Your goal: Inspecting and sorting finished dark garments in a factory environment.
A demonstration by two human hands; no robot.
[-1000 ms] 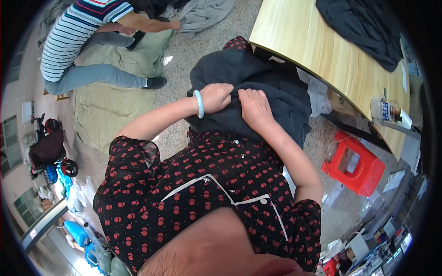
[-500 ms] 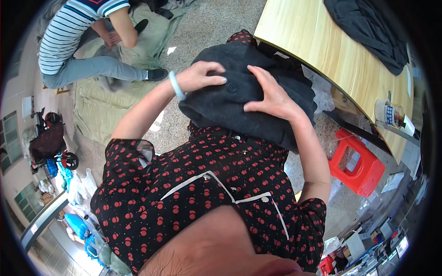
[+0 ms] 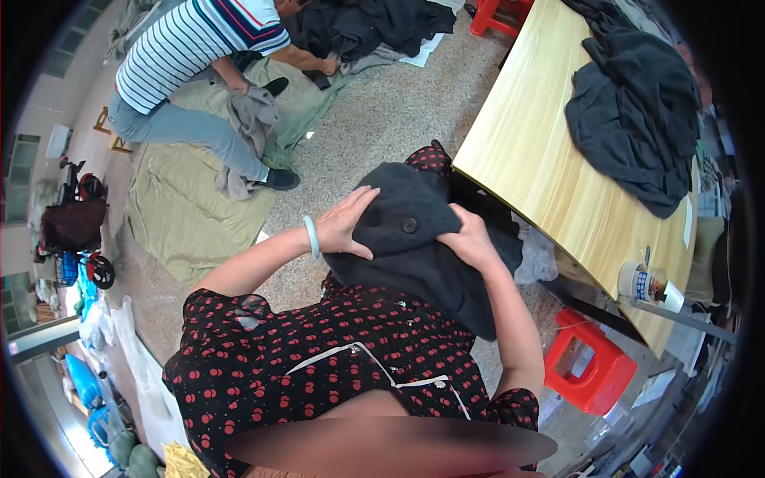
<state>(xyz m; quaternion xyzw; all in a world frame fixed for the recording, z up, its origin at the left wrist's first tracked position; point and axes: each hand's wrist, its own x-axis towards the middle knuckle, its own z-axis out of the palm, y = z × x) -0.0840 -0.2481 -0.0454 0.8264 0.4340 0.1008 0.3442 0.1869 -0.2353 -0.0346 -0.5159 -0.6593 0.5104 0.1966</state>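
A black garment (image 3: 406, 187) with a dark round button (image 3: 409, 225) lies bunched over my lap. My left hand (image 3: 344, 223) rests against its left side, fingers stretched out and thumb apart; a pale bangle (image 3: 311, 237) circles that wrist. On the garment's right side my right hand (image 3: 472, 239) is closed on a fold of cloth, the thumb on top and some fingertips out of sight. The button lies between both hands.
A wooden table (image 3: 518, 135) at the right bears a dark garment pile (image 3: 633, 119) and a clear container (image 3: 637, 280). Below it stands a red plastic stool (image 3: 590, 362). At upper left a person (image 3: 187, 68) sits by a green cloth (image 3: 191, 207), handling grey clothing (image 3: 253, 115).
My view has shifted, so more of the upper floor shows. My right hand has closed on the cloth, and the button shows clearly. The other person has reached toward the dark clothes.
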